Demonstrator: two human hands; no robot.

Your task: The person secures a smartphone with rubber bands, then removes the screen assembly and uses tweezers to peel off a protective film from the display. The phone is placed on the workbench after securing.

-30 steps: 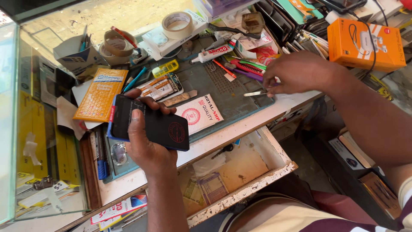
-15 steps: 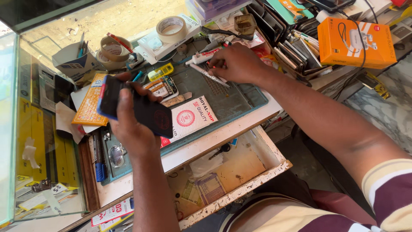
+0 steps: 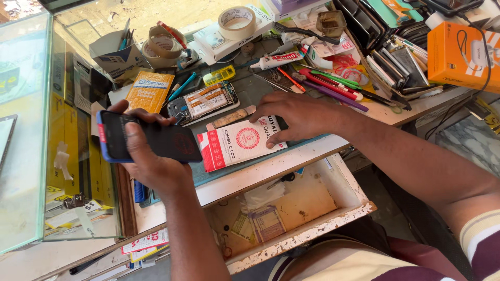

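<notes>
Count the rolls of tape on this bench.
3: one roll on the white box at the back, two stacked beside the pen holder. Clutter may hide more.

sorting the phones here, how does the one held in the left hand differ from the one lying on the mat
The dark phone is lifted off the bench, gripped by the left hand; the opened phone lies flat on the mat, untouched. The dark phone shows a plain black face; the opened phone shows exposed insides and a label. Both are similar-sized slabs.

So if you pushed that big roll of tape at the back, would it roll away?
Probably not: the roll of tape lies flat on a white box, so it would likely slide. It looks light, mostly a hollow ring. Tipped onto its edge, it could roll.
</notes>
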